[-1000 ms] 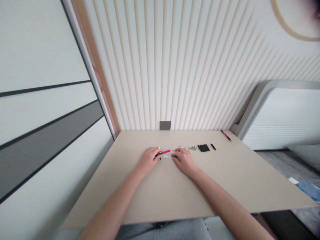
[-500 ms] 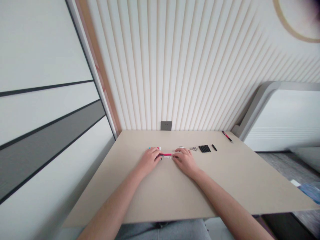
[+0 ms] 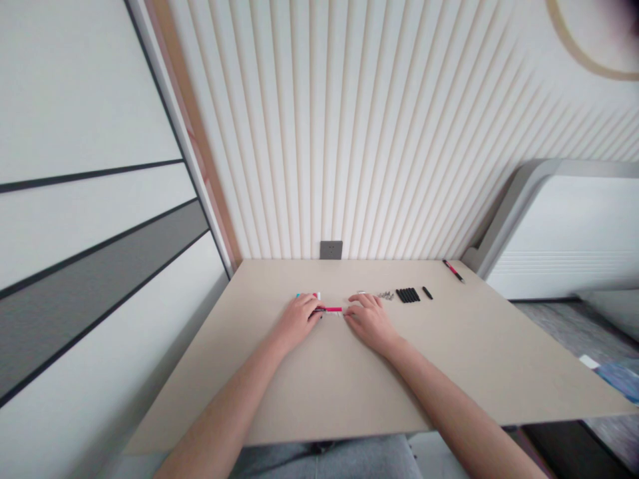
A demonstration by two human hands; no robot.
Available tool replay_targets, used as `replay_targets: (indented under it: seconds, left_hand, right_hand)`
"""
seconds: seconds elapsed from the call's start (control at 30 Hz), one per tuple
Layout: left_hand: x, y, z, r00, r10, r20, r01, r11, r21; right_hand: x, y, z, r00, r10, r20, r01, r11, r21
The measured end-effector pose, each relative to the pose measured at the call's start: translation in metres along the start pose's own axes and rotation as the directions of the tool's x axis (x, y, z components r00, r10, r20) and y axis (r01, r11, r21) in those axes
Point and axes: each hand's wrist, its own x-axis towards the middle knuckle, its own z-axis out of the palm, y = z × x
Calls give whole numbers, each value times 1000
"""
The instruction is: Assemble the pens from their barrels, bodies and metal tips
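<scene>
Both my hands rest on a beige table [image 3: 349,386] near its middle. My left hand [image 3: 298,318] is closed in a pinch on the dark end of a red pen barrel [image 3: 332,309], which lies level between the hands. My right hand [image 3: 368,319] has its fingers curled at the pen's other end, pinching a small part that I cannot make out. Small whitish bits [image 3: 333,314] lie just under the pen. A short blue and white piece [image 3: 308,295] sits just beyond my left hand.
To the right lie small metal parts [image 3: 385,295], a row of several black caps or barrels [image 3: 407,295], one single black piece [image 3: 426,293], and a whole red pen [image 3: 453,271] near the far right corner. A grey wall socket [image 3: 331,250] is behind the table.
The red pen barrel dropped from a tilted position to level between the hands, and the right hand's fingers closed in on its right end. The camera view shifted slightly.
</scene>
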Motion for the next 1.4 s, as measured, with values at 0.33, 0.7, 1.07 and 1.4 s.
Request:
replay_targets:
  seconds: [0.33, 0.7, 1.07, 1.4]
  left_hand:
    - [0, -1, 0, 1000, -4, 13, 4, 1000, -7]
    - [0, 0, 0, 1000, 22, 8, -22, 998, -51]
    - [1, -1, 1, 999, 32, 3, -31, 997, -76]
    - [3, 10, -2, 956, -287, -62, 245, 896, -370]
  right_hand:
    - [3, 5, 1, 998, 56, 9, -57, 995, 87]
    - [5, 1, 1, 999, 33, -20, -27, 971, 239]
    - [4, -5, -2, 997, 0, -71, 17, 970, 242]
    - [2, 44, -10, 951, 290, -108, -293, 956, -12]
